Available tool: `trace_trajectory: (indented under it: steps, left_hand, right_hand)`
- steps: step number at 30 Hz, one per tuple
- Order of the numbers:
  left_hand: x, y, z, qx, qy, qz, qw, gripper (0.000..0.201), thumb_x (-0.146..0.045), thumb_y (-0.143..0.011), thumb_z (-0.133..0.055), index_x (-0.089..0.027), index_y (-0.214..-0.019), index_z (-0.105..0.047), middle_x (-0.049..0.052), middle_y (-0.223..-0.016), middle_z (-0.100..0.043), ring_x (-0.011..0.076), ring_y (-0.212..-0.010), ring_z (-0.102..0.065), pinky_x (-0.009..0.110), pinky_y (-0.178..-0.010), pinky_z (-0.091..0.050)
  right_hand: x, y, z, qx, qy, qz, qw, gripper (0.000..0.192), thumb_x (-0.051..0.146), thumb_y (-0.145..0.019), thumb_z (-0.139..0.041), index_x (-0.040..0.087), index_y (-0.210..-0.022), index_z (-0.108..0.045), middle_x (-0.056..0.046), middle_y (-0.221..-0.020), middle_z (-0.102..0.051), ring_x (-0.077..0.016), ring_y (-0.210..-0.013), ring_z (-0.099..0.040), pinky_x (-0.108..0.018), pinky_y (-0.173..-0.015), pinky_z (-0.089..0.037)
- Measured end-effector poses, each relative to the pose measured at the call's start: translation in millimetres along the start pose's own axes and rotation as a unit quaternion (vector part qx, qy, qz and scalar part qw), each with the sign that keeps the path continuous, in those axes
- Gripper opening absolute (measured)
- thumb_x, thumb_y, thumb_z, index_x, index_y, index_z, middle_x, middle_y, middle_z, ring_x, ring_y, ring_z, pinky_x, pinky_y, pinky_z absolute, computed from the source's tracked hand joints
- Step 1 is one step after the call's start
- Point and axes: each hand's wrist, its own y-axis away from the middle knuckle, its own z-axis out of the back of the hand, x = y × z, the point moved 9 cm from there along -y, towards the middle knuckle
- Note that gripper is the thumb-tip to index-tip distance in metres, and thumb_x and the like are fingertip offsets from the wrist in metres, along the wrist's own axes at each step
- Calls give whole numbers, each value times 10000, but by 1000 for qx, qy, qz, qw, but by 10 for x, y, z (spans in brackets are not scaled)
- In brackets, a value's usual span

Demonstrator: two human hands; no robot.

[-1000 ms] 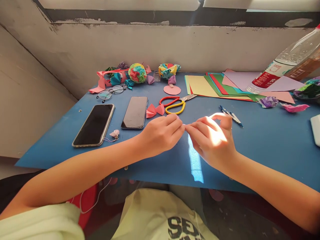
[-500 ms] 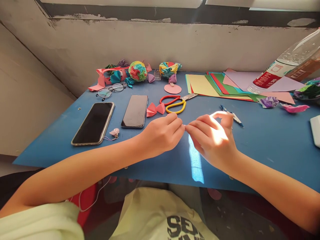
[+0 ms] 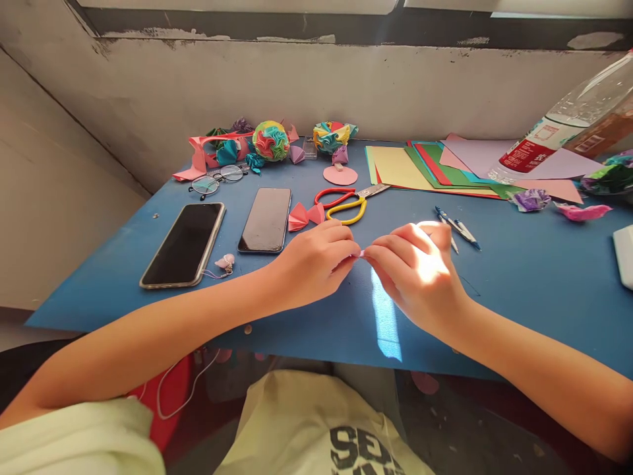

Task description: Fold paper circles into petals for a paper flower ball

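Observation:
My left hand [image 3: 314, 264] and my right hand [image 3: 418, 277] meet fingertip to fingertip over the middle of the blue table [image 3: 544, 284]. Between them they pinch a small pink paper piece [image 3: 361, 253], almost wholly hidden by the fingers. Just beyond my left hand lie pink folded paper pieces [image 3: 305, 216] and red and yellow scissors [image 3: 351, 202]. Two pens [image 3: 457, 229] lie just past my right hand.
Two dark phones [image 3: 185, 244] [image 3: 266, 220] lie at the left, with glasses [image 3: 217, 180] behind them. Colourful paper balls [image 3: 271, 141] [image 3: 332, 138] sit at the back wall. A stack of coloured sheets [image 3: 435, 168] and a plastic bottle [image 3: 558, 132] are at the right.
Both hands have shifted slightly toward me and closed tighter on the small paper piece, which now shows pink between the fingertips. Nothing else on the table has moved.

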Motion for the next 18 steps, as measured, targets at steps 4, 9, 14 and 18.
trace_trajectory:
  steps: [4,9,14,18]
  left_hand:
    - [-28,1,6,-5,-25,-9,1000,164,-102,-844,-444,-129,-754,-578,51,-744,-592,148,-741,-503,289,-711,-470]
    - [-162,25,-61,23,-145,-87,985,178,-89,-843,-421,-113,-779,-585,70,-756,-583,162,-723,-456,276,-666,-469]
    - [-159,22,-83,39,-170,-98,980,179,-89,-839,-430,-111,-754,-586,68,-747,-577,161,-713,-447,276,-678,-470]
    - [-141,11,-71,40,-162,-89,982,195,-89,-850,-410,-121,-755,-578,67,-761,-574,157,-721,-443,274,-693,-467]
  right_hand:
    - [26,-12,46,-23,-7,19,1000,165,58,-815,-464,161,-687,-483,23,-623,-494,-111,-660,-437,-294,-718,-326]
    - [50,-13,29,-7,4,40,999,178,30,-804,-462,151,-674,-475,29,-604,-494,-109,-663,-464,-308,-729,-300]
    - [113,-46,62,-12,48,63,997,203,-20,-774,-423,157,-762,-522,49,-596,-498,-86,-614,-467,-332,-757,-255]
    - [137,-60,62,-2,83,64,994,255,-46,-746,-414,168,-817,-531,55,-603,-495,-87,-593,-447,-335,-749,-246]
